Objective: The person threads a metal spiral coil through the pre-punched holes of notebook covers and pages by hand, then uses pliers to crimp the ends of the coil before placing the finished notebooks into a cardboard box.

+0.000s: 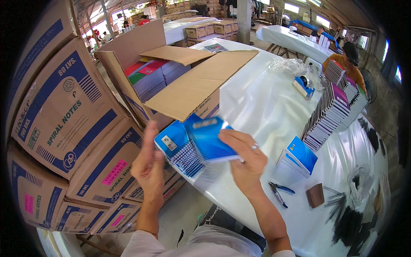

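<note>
My right hand (pixel 249 159), with a ring on one finger, grips a blue-covered notebook (pixel 210 139) by its right edge and holds it tilted and slightly blurred. Under and beside it is a stack of blue spiral notebooks (pixel 171 140) at the table's near-left edge, their wire bindings showing. My left hand (pixel 147 165) is upright with its fingers stretched out, just left of that stack; whether it touches the stack I cannot tell. Behind them stands an open carton (pixel 184 94) with its flaps spread, and several notebooks (pixel 150 79) lie inside it.
Stacked cartons (pixel 70 111) wall off my left. On the white-covered table (pixel 248 103) are another blue notebook pile (pixel 296 159), pliers (pixel 280 192), a brown block (pixel 315 195), black wire coils (pixel 349 227), a tape dispenser (pixel 304 88) and tall notebook stacks (pixel 327 111). A co-worker (pixel 349 64) sits behind those.
</note>
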Demonstrator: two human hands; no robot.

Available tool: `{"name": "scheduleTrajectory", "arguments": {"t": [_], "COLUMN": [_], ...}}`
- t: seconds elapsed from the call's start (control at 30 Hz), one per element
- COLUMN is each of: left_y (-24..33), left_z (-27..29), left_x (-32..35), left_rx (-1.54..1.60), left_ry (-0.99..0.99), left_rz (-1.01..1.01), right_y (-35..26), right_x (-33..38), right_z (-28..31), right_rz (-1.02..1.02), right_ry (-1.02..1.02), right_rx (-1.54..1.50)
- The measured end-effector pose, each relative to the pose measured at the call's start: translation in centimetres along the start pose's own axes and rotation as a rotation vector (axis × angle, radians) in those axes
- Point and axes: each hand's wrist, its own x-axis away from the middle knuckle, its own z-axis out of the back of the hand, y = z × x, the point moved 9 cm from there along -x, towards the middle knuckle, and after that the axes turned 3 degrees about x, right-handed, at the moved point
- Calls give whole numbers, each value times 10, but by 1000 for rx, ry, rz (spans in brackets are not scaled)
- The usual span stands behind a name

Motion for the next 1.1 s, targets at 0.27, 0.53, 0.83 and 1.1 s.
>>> {"name": "scheduleTrajectory", "arguments": {"t": [0.27, 0.53, 0.83, 1.1], "left_y": [-26, -26, -40, 5], "left_z": [45, 20, 0, 62], "left_x": [18, 13, 6, 58], "left_rx": [-59, -93, -194, -382], "left_ry": [389, 305, 254, 258], "left_rz": [2, -261, -320, -261], "right_y": [-8, 70, 91, 125], "right_x": [18, -23, -13, 76], "right_z": [-92, -50, -95, 190], "right_rz": [238, -91, -126, -577], "right_ry": [-377, 15, 162, 411], "right_rx": [157, 197, 235, 973]}}
